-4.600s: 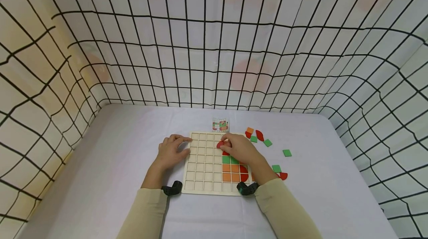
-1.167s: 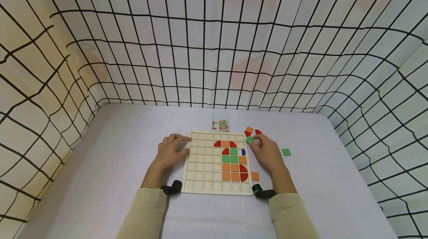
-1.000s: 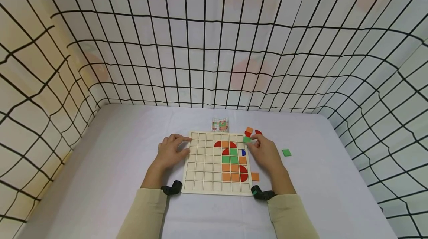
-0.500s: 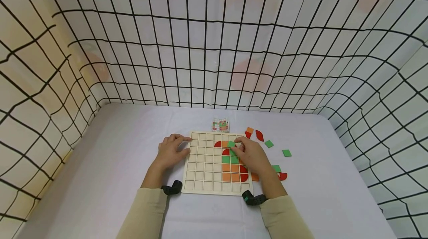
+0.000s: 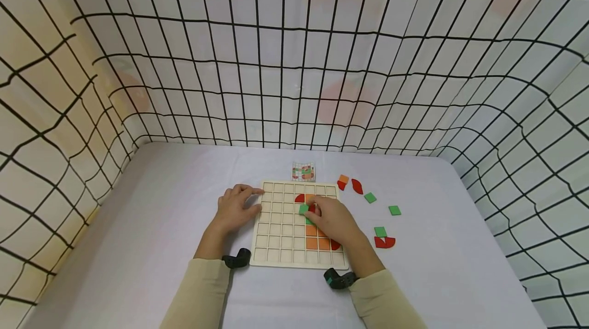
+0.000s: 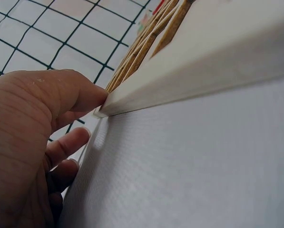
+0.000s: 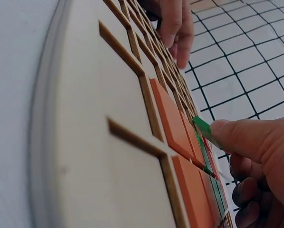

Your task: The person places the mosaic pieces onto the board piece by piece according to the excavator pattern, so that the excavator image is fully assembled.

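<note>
The cream grid board (image 5: 275, 239) lies on the white table, with red, orange and green pieces set in its right-hand cells. Over those cells, my right hand (image 5: 335, 219) pinches a green square tile (image 5: 303, 209) between thumb and finger. The right wrist view shows the tile (image 7: 201, 126) tilted at the grid, beyond the orange tiles (image 7: 168, 111). My left hand (image 5: 236, 208) rests at the board's left edge, its thumb and index fingertip touching the side. In the left wrist view the thumb (image 6: 80, 92) presses the board's side. My right hand hides part of the placed pieces.
A small pattern card (image 5: 302, 171) lies behind the board. Loose to the right are an orange tile (image 5: 343, 179), red pieces (image 5: 357, 186) and several green tiles (image 5: 394, 210). Two red pieces (image 5: 384, 242) lie nearer. Black wire mesh (image 5: 294, 89) surrounds the table.
My right hand has picked up the green tile from the right of the board and carried it left over the grid. More red and orange pieces sit in cells than at first. My left hand stays put.
</note>
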A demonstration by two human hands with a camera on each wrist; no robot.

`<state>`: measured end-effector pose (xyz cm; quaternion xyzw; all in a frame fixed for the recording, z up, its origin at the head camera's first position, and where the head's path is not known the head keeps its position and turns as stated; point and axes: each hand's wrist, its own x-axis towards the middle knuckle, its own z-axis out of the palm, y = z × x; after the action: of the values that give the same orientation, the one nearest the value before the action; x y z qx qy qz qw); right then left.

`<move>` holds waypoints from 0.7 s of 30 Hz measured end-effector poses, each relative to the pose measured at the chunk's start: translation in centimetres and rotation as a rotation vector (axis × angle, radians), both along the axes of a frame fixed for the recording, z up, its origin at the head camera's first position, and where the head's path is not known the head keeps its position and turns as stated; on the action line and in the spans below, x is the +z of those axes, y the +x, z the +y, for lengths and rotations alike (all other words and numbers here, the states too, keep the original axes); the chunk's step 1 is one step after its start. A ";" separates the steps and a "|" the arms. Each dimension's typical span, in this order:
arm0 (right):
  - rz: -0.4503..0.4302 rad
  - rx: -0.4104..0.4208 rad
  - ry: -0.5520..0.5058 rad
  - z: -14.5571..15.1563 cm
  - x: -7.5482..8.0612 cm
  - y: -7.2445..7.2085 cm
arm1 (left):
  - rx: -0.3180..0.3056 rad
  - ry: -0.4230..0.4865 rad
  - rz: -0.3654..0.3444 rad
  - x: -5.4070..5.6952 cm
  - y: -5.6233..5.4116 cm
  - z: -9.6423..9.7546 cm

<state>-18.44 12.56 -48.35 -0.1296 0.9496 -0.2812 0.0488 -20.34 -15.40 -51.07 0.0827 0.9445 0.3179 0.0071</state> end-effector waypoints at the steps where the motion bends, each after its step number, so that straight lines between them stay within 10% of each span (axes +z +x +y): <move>1: 0.004 -0.002 0.001 -0.1 0.0 0.0 | 0.000 -0.001 0.000 0.0 0.0 0.0; 21: 0.051 -0.027 0.089 -1.7 -0.8 -0.2 | 0.004 0.000 -0.005 -0.1 0.1 0.0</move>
<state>-18.61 10.91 -49.11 -0.1215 0.9637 -0.2361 0.0266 -20.28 -15.44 -51.13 0.0801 0.9447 0.3180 0.0089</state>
